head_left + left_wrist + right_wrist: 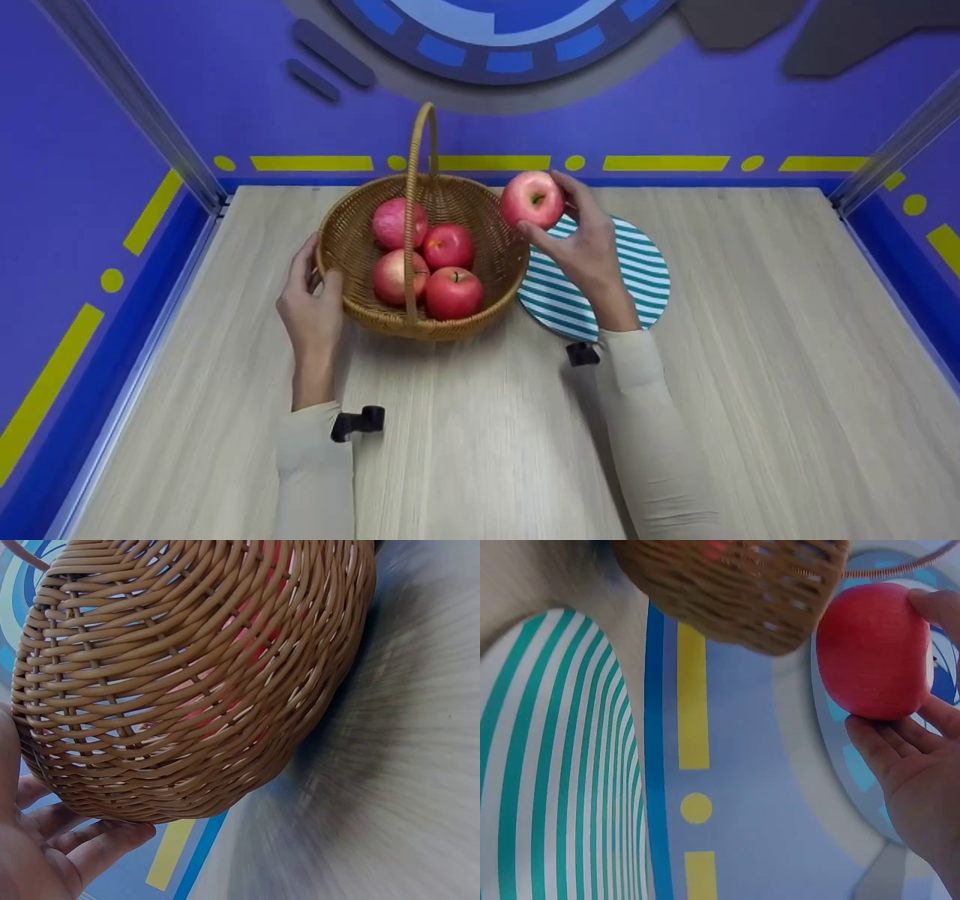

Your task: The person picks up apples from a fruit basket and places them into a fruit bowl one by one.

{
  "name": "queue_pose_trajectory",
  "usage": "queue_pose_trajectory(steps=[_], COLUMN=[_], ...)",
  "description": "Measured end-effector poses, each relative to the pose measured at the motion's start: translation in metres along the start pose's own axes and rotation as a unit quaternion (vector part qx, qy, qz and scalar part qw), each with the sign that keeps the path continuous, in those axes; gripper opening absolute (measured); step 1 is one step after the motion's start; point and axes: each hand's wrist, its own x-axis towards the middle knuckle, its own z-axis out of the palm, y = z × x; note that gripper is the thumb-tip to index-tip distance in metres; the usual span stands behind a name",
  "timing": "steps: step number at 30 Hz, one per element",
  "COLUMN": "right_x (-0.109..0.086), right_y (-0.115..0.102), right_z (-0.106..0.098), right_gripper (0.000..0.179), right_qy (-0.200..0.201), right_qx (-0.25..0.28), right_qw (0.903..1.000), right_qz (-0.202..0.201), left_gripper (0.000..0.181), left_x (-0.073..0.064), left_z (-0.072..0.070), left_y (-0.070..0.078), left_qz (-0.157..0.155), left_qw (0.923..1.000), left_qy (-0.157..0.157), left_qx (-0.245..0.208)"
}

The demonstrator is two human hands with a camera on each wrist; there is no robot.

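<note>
A brown wicker basket with a tall arched handle stands left of the middle in the head view, several red apples lying inside. My left hand grips its left rim; in the left wrist view the fingers lie against the woven wall. Beyond the basket's right rim, my right hand holds one pinkish-red apple up between thumb and fingers. The right wrist view shows this apple raised beside the basket wall. How far the left thumb reaches over the rim is partly hidden.
Under the right forearm lies a round green-and-white striped mat, close to the basket's right side. The light wooden table is bounded by a blue back wall and blue side walls with yellow markings.
</note>
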Motion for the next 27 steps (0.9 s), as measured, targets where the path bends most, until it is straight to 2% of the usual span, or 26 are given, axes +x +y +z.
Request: queue_pose_trajectory(steps=[8,17,27], right_x=[0.003,0.002,-0.005], right_y=[0.016,0.035,0.064], right_z=[-0.014,-0.026,-0.030], right_gripper=[0.076,0.078,0.077], right_qy=[0.061,0.108,0.126], right_qx=[0.034,0.040,0.054], right_qw=[0.9972,0.9876,0.9762], right_qz=[0.025,0.107,0.168], left_gripper=[0.051,0.051,0.051], left_x=[0.000,0.000,-0.001], left_z=[-0.002,-0.001,0.000], left_y=[-0.001,-0.002,-0.001], left_qz=[0.002,0.000,-0.001], left_qw=[1.0000,1.0000,0.9999], left_qy=[0.002,0.002,-0.001], left_qx=[-0.003,0.002,0.013])
